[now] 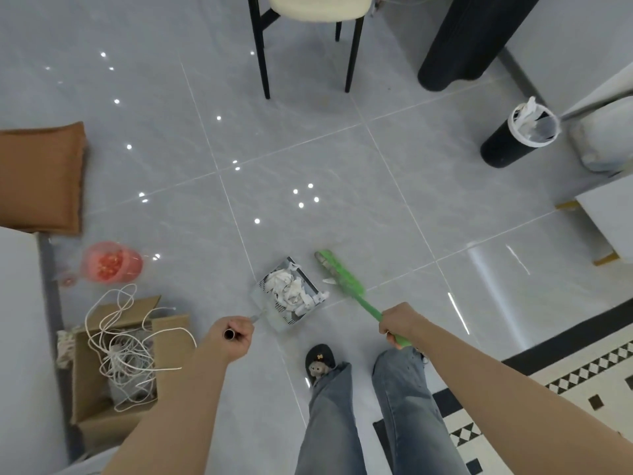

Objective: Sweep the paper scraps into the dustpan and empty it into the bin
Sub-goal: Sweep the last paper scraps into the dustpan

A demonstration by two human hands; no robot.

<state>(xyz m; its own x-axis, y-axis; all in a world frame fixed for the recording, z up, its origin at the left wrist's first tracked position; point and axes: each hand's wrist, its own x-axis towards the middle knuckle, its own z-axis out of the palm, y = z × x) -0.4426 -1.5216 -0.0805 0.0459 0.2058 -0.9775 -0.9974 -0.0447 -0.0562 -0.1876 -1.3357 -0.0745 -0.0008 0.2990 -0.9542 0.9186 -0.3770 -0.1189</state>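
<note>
A clear dustpan (263,303) rests on the grey tiled floor, and white paper scraps (289,289) are piled inside it. My left hand (233,337) grips the dustpan's handle. My right hand (397,323) holds a green broom (342,275) whose head lies just right of the dustpan's mouth. One loose scrap (329,280) sits on the floor against the broom head. A black bin (513,138) with a white liner stands far right.
A black-legged chair (308,46) stands at the top. A cardboard box with tangled white cord (116,354) is at the lower left, with a red container (111,262) and a brown cushion (41,176) above it. My feet and jeans (342,389) stand below the dustpan.
</note>
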